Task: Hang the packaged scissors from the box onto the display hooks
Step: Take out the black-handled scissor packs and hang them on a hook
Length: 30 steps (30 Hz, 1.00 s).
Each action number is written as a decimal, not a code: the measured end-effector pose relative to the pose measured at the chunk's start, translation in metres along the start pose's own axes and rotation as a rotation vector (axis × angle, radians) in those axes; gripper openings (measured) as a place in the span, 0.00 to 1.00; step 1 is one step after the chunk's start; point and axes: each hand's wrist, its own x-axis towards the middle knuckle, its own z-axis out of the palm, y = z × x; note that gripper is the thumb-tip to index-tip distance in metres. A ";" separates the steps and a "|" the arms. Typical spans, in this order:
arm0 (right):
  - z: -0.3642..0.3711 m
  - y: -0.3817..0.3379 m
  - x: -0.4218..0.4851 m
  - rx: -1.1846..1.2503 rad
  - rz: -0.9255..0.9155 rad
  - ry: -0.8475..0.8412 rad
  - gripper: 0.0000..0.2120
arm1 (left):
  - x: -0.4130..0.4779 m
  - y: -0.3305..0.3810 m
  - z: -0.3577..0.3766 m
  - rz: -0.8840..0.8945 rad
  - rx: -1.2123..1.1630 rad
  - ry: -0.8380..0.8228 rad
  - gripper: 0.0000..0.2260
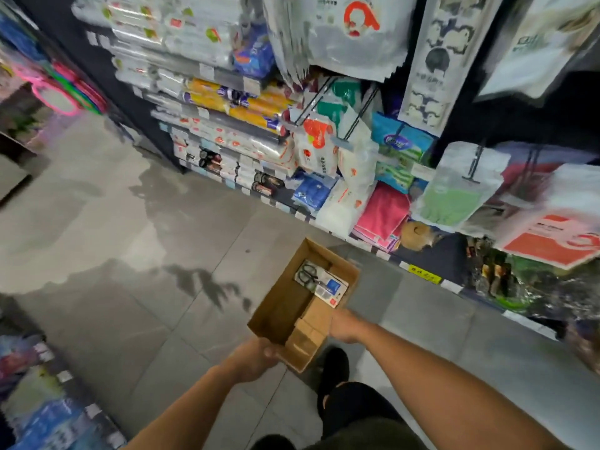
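An open brown cardboard box (279, 306) hangs above the grey floor in front of me, held by both hands. My left hand (256, 355) grips its near left corner. My right hand (344, 326) holds its right side wall. Inside, at the far end, lie packaged scissors (319, 280) with black handles on a white and blue card. A folded brown flap lies in the near end. Metal display hooks (357, 115) stick out of the shelving ahead, with bagged goods hanging from them.
Shop shelving (227, 125) runs along the right, packed with rolls, cloths and hanging bags. More hooks (474, 167) carry packets at the right. Pink and green hangers (65, 89) show at the far left. Packaged goods (48, 401) fill the lower left. My dark shoe (334, 368) is under the box.
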 end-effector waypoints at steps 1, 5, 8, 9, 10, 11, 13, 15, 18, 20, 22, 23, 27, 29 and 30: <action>-0.005 -0.009 0.002 0.058 0.004 0.016 0.06 | 0.010 -0.007 -0.012 -0.012 0.032 -0.005 0.05; -0.014 -0.027 0.016 0.157 0.056 0.075 0.05 | 0.045 -0.012 -0.057 -0.005 0.125 -0.021 0.04; -0.011 -0.027 0.044 0.299 0.137 0.110 0.06 | 0.072 -0.003 -0.083 0.029 0.188 -0.066 0.09; -0.009 -0.026 0.053 0.336 0.154 0.108 0.07 | 0.083 -0.001 -0.090 0.038 0.224 -0.082 0.11; -0.009 -0.029 0.056 0.336 0.167 0.109 0.09 | 0.094 0.001 -0.097 0.052 0.268 -0.103 0.12; -0.009 -0.032 0.059 0.355 0.178 0.113 0.10 | 0.105 0.004 -0.103 0.069 0.308 -0.141 0.13; -0.004 -0.039 0.068 0.415 0.221 0.135 0.10 | 0.127 0.012 -0.115 0.144 0.376 -0.222 0.11; 0.004 -0.045 0.089 0.517 0.267 0.190 0.06 | 0.158 0.018 -0.126 0.221 0.464 -0.240 0.09; 0.015 -0.056 0.135 0.738 0.344 0.287 0.03 | 0.217 0.025 -0.139 0.328 0.568 -0.277 0.13; 0.028 -0.061 0.174 0.893 0.421 0.348 0.09 | 0.263 0.022 -0.142 0.378 0.630 -0.318 0.12; 0.044 -0.057 0.217 0.966 0.524 0.420 0.15 | 0.308 0.018 -0.142 0.421 0.707 -0.300 0.10; 0.058 -0.053 0.243 0.972 0.575 0.463 0.16 | 0.332 0.017 -0.139 0.440 0.740 -0.294 0.10; 0.102 -0.056 0.342 1.308 0.584 0.383 0.13 | 0.417 0.012 -0.121 0.482 0.774 -0.289 0.11; 0.117 -0.047 0.389 1.516 0.613 0.375 0.12 | 0.458 0.006 -0.105 0.482 0.743 -0.294 0.10; 0.123 -0.040 0.415 1.642 0.618 0.421 0.11 | 0.478 0.002 -0.095 0.482 0.753 -0.304 0.11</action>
